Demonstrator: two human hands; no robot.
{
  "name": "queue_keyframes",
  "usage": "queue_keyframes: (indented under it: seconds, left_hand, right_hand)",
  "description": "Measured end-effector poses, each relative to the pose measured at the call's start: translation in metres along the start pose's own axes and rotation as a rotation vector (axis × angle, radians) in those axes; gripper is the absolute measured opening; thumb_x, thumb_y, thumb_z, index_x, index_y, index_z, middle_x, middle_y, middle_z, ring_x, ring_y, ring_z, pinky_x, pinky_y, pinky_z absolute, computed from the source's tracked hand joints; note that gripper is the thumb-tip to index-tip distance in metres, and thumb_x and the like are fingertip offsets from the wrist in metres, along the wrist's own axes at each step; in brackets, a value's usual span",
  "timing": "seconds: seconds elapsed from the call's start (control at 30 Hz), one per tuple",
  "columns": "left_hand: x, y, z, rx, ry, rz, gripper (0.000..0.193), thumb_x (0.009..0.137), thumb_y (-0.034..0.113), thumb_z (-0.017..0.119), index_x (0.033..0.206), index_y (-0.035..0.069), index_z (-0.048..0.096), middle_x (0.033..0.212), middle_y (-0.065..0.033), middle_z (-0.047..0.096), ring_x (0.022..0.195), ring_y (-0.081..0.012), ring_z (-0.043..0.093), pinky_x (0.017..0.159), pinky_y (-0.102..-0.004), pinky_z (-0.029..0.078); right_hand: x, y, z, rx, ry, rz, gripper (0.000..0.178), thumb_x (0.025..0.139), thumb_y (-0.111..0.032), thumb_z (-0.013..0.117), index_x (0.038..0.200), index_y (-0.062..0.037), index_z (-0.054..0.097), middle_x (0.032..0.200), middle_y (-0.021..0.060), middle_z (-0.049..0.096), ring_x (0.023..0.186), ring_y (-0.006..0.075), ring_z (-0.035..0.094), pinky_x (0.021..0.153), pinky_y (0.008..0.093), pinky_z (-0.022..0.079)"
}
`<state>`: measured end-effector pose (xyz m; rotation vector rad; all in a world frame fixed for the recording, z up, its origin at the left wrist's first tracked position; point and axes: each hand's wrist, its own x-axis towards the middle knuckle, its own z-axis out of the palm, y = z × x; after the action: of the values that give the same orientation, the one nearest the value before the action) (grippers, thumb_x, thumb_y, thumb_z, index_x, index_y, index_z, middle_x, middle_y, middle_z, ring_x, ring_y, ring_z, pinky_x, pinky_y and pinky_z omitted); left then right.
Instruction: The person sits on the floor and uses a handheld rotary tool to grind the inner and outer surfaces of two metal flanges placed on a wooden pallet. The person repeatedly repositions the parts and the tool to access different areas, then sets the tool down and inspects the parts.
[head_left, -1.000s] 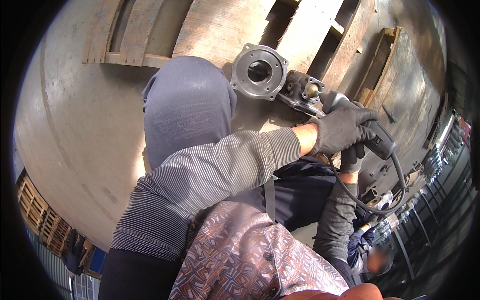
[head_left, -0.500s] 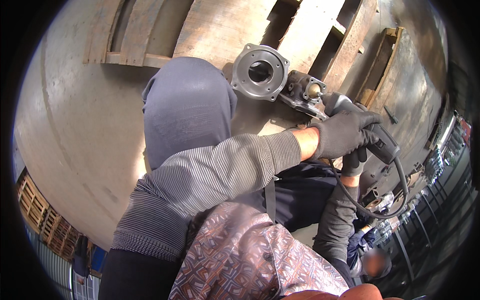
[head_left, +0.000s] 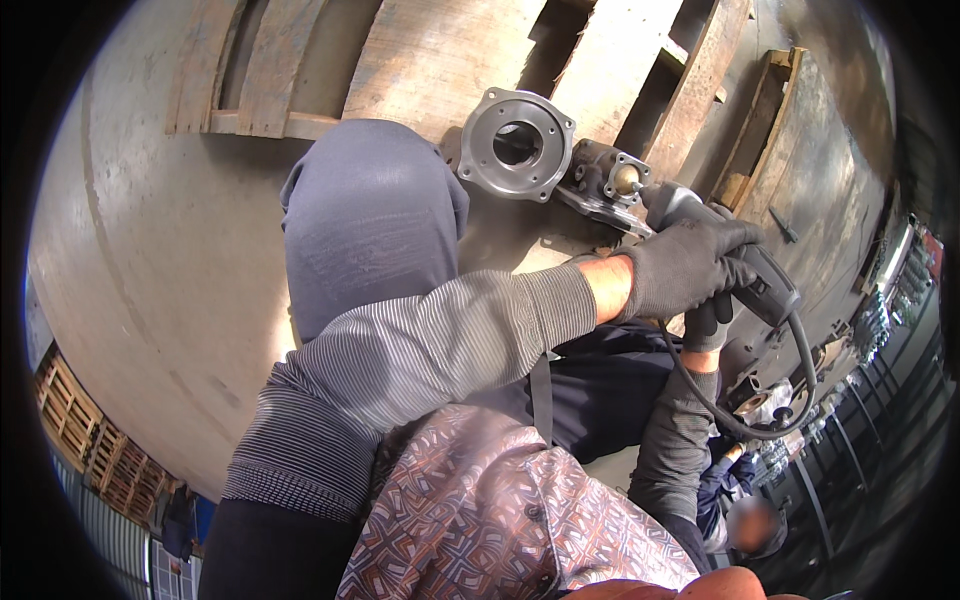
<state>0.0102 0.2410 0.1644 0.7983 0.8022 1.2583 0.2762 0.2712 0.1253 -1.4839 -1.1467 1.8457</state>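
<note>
A wooden pallet [head_left: 450,60] lies on the pale concrete floor [head_left: 150,250], and a grey metal housing [head_left: 517,145] with a round hole (a darker block is joined to its right side) rests on it. The left hand [head_left: 680,268], in a grey glove, reaches across with a striped sleeve and is closed around the body of a grey power tool [head_left: 740,265] just beside the housing. The right hand [head_left: 708,318] grips the tool from below, and a black cable [head_left: 790,385] loops down from its rear.

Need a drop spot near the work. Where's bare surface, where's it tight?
Bare: concrete floor left of the bent knee, below the wooden pallet. Tight: on the pallet, where the metal flange housing, the power tool and both gloved hands, left hand, right hand, bunch together.
</note>
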Motion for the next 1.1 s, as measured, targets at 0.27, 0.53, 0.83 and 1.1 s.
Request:
queue_keyframes:
  seconds: [0.27,0.53,0.83,1.1]
  left_hand:
    - [0.000,0.006,-0.002,-0.020,-0.039,-0.055,0.050,0.107,0.030,0.065,0.148,0.002,0.055,0.124,-0.0212,0.071,0.114,-0.0303,0.070,0.100,-0.0381,0.054]
    - [0.000,-0.003,0.000,-0.061,-0.033,-0.080,0.049,0.107,0.027,0.066,0.148,0.003,0.055,0.122,-0.0195,0.071,0.111,-0.0257,0.070,0.099,-0.0372,0.055]
    - [-0.001,-0.013,-0.003,0.031,-0.016,-0.075,0.051,0.108,0.025,0.065,0.154,0.007,0.052,0.115,-0.0152,0.072,0.099,-0.0198,0.072,0.090,-0.0331,0.059]
    - [-0.006,-0.021,-0.008,0.061,-0.012,-0.070,0.050,0.107,0.022,0.066,0.149,-0.001,0.055,0.125,-0.0211,0.070,0.115,-0.0259,0.069,0.101,-0.0348,0.055]
  right_hand:
    - [0.006,-0.009,0.017,0.141,-0.018,-0.055,0.060,0.116,-0.039,0.035,0.165,-0.0056,0.026,0.167,0.0167,0.037,0.152,0.0305,0.039,0.129,0.0456,0.029]
    - [0.001,0.025,-0.024,-0.292,0.026,-0.127,0.068,0.106,-0.016,0.056,0.166,-0.0053,0.025,0.167,0.0144,0.037,0.153,0.0277,0.037,0.128,0.0433,0.030]
    - [0.007,-0.001,0.021,-0.506,-0.013,-0.211,0.078,0.096,-0.004,0.071,0.162,-0.0015,0.030,0.161,0.0157,0.044,0.146,0.0280,0.047,0.122,0.0440,0.041]
    - [0.017,0.004,0.039,-0.510,-0.004,-0.242,0.061,0.107,-0.033,0.056,0.158,-0.0040,0.038,0.154,0.0140,0.051,0.140,0.0301,0.052,0.118,0.0473,0.045]
